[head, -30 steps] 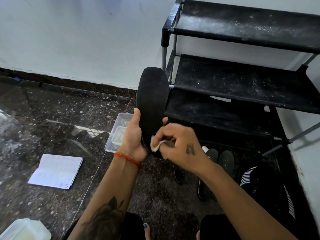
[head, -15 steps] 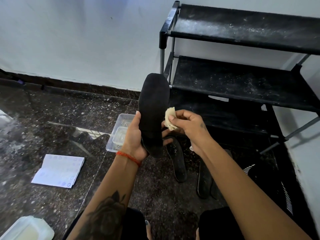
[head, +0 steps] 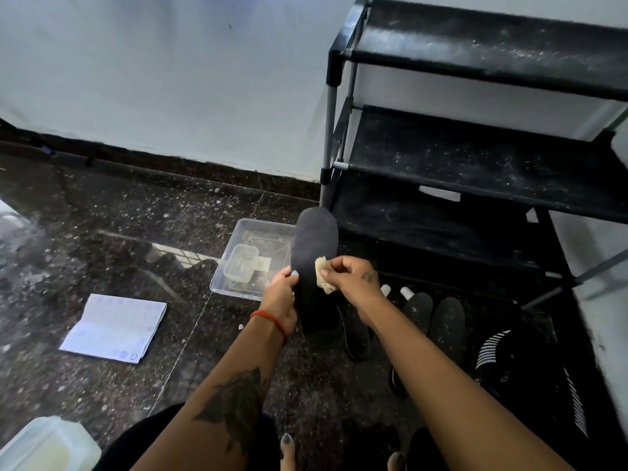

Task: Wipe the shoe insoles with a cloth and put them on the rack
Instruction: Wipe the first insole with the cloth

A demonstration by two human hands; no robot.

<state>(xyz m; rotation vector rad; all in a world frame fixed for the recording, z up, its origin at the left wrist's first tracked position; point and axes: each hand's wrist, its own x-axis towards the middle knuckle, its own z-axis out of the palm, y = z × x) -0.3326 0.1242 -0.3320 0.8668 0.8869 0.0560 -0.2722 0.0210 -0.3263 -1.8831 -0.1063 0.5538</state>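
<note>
Insole (head: 314, 266), dark and held upright with its rounded toe end up, sits in the left hand (head: 280, 302), whose fingers curl round its lower left edge while the thumb lies along the near face. Against the right edge of that insole, just above the grip, the right hand (head: 353, 283) pinches a small crumpled pale cloth (head: 323, 274) between thumb and fingertips. Directly behind the grip, on the speckled dark floor (head: 136, 215), lies a clear plastic tray (head: 251, 253) with a smaller clear tub inside it. Up and to the right of the grip stands a black rack (head: 475, 164) with dusty fabric shelves. Below and right of the grip, more dark insoles (head: 435, 321) lie on the floor in front of the rack, partly covered by the right forearm, so their number is hard to tell; two small white tips show beside them, too small to identify. Farther right lies a black shoe with white stripes (head: 503, 355), its shape lost in shadow. Left of the grip lies a folded white printed sheet (head: 114, 328). At the bottom left corner a translucent container (head: 47, 447) is cut off by the frame edge.
</note>
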